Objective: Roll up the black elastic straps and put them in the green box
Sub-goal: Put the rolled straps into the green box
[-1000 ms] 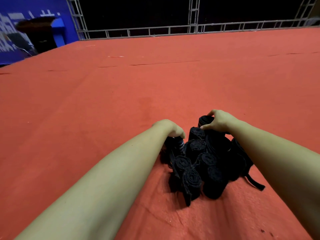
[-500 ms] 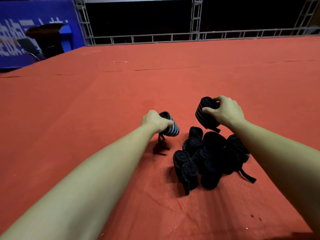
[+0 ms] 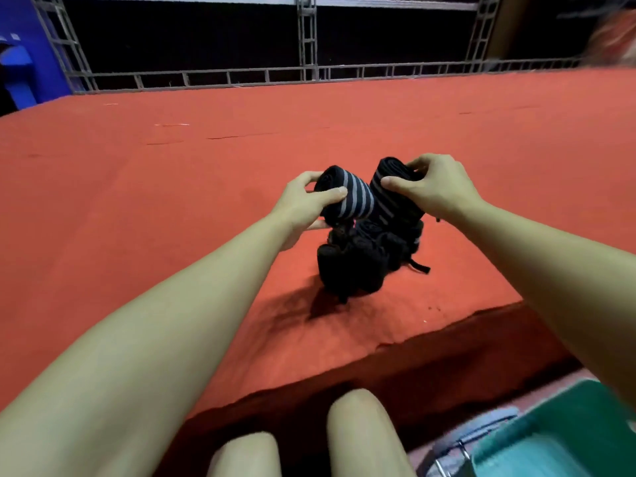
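My left hand (image 3: pixel 306 201) grips a rolled black strap with grey stripes (image 3: pixel 347 196), held above the table. My right hand (image 3: pixel 433 185) grips a second rolled black strap (image 3: pixel 395 197) right beside it; the two rolls touch. Below them a pile of several rolled black straps (image 3: pixel 364 259) lies on the red cloth, one loose strap end (image 3: pixel 420 267) sticking out to the right. The green box (image 3: pixel 564 432) sits low at the bottom right, below the table edge, partly hidden by my right forearm.
The red-covered table (image 3: pixel 172 201) stretches far back to a metal truss railing (image 3: pixel 309 74). Its front edge (image 3: pixel 395 342) runs diagonally just behind my knees (image 3: pixel 354 428). A blue panel (image 3: pixel 20 63) stands at the far left. A grey object (image 3: pixel 475 432) lies beside the green box.
Both hands lifted a roll each out of the pile and brought them together above it. The view tilted down, bringing the table edge, my knees and the green box into sight.
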Tool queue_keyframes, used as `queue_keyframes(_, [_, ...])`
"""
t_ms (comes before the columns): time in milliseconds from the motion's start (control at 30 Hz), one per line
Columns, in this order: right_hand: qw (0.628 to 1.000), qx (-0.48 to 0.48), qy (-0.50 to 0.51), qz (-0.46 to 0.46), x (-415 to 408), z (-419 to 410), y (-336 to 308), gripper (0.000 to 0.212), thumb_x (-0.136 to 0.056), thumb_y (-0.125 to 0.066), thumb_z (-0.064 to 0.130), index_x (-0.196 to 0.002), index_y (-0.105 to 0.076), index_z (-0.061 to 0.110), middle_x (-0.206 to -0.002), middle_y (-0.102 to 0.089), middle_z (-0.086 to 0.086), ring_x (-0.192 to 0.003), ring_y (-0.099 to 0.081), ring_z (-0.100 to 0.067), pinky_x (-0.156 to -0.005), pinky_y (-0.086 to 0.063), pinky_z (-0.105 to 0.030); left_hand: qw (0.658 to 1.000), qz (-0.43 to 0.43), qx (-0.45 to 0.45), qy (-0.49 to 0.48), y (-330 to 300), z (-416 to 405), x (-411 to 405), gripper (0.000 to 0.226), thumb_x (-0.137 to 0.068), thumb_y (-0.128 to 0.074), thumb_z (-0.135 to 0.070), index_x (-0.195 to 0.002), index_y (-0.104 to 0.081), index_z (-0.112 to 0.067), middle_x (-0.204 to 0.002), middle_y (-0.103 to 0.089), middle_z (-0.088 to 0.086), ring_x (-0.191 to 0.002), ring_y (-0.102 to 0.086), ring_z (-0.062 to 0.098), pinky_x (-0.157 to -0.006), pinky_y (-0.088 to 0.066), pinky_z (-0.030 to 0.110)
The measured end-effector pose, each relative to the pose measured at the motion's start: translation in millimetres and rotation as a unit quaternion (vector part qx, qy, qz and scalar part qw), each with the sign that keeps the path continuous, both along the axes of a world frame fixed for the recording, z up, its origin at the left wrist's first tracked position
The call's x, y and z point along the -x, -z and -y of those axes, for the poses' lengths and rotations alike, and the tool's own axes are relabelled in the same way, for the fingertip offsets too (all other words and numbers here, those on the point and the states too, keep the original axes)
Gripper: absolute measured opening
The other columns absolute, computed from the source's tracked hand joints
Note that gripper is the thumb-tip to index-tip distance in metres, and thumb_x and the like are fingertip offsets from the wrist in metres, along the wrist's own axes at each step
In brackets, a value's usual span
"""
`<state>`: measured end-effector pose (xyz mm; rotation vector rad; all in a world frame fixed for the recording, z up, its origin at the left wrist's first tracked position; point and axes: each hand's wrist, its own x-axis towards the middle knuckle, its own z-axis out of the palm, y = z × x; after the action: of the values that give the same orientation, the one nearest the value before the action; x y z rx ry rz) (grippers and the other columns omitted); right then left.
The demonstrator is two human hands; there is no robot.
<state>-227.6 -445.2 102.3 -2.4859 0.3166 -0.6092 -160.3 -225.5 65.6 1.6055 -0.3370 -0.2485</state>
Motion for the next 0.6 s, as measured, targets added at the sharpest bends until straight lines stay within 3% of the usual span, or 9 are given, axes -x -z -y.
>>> queue_keyframes(67, [0.999, 0.026, 0.032, -0.014, 38.3, 10.2, -0.8, 0.052, -0.082, -0.075, 0.061, -0.105, -0.074, 0.015, -0.095, -0.075, -0.007, -0.066, -0.064, -0.023, -0.062, -0.055, -0.04, 0.999, 0.001, 0.001, 0.032, 5.0, 19.5, 22.5, 0.041, -0.092, -0.077, -0.022, -0.129, -0.059, -0.021, -0.117, -0.071, 0.006, -0.103, -0.074, 0.019, -0.087, -0.063, 0.045])
queue_keyframes(133, [0.996, 0.047, 0.063, -0.037, 77.1, 22.0, 1.0, 0.051, -0.084, -0.074, 0.061, -0.099, -0.075, 0.013, -0.087, -0.074, -0.01, -0.062, -0.063, -0.023, -0.054, -0.052, -0.038, 0.998, 0.0, -0.013, 0.066, 10.1, 44.4, 48.0, 0.041, -0.092, -0.076, -0.026, -0.128, -0.057, -0.02, -0.117, -0.07, 0.004, -0.102, -0.073, 0.018, -0.089, -0.062, 0.045])
queue_keyframes(267, [0.986, 0.065, 0.131, -0.075, 149.7, 54.1, 21.8, 0.049, -0.08, -0.075, 0.064, -0.099, -0.078, 0.019, -0.094, -0.076, -0.01, -0.091, -0.069, -0.033, -0.079, -0.057, -0.045, 0.99, 0.011, -0.051, 0.131, 27.6, 99.4, 99.3, 0.051, -0.087, -0.081, -0.035, -0.129, -0.058, -0.018, -0.12, -0.068, 0.002, -0.105, -0.071, 0.018, -0.089, -0.062, 0.046])
queue_keyframes(400, [0.974, 0.061, 0.187, -0.113, 218.9, 97.0, 58.9, 0.053, -0.078, -0.074, 0.068, -0.096, -0.078, 0.019, -0.088, -0.075, -0.011, -0.09, -0.069, -0.035, -0.075, -0.055, -0.041, 0.974, 0.047, -0.115, 0.192, 54.5, 159.0, 150.0, 0.058, -0.083, -0.084, -0.039, -0.131, -0.059, -0.018, -0.125, -0.065, 0.002, -0.109, -0.067, 0.02, -0.089, -0.062, 0.044])
queue_keyframes(467, [0.968, 0.045, 0.207, -0.133, 252.3, 117.9, 79.6, 0.052, -0.078, -0.074, 0.069, -0.092, -0.077, 0.02, -0.084, -0.074, -0.009, -0.088, -0.068, -0.033, -0.071, -0.052, -0.038, 0.962, 0.058, -0.153, 0.22, 70.7, 187.5, 174.6, 0.047, -0.082, -0.084, -0.038, -0.118, -0.062, -0.018, -0.116, -0.067, 0.002, -0.102, -0.068, 0.019, -0.085, -0.061, 0.039])
queue_keyframes(533, [0.964, 0.021, 0.215, -0.155, 282.0, 140.9, 104.4, 0.046, -0.078, -0.075, 0.067, -0.09, -0.076, 0.022, -0.086, -0.074, -0.007, -0.088, -0.068, -0.03, -0.073, -0.053, -0.037, 0.949, 0.078, -0.193, 0.237, 89.1, 213.7, 197.0, 0.039, -0.076, -0.086, -0.039, -0.098, -0.066, -0.015, -0.095, -0.068, 0.003, -0.083, -0.066, 0.018, -0.072, -0.053, 0.033])
queue_keyframes(600, [0.958, 0.002, 0.22, -0.183, 307.8, 160.7, 130.8, 0.044, -0.079, -0.076, 0.065, -0.089, -0.075, 0.022, -0.085, -0.074, -0.006, -0.087, -0.068, -0.029, -0.072, -0.052, -0.035, 0.931, 0.101, -0.243, 0.253, 106.8, 237.8, 216.9, 0.055, -0.064, -0.086, -0.048, -0.092, -0.071, -0.003, -0.078, -0.065, 0.002, -0.069, -0.06, 0.019, -0.064, -0.046, 0.033])
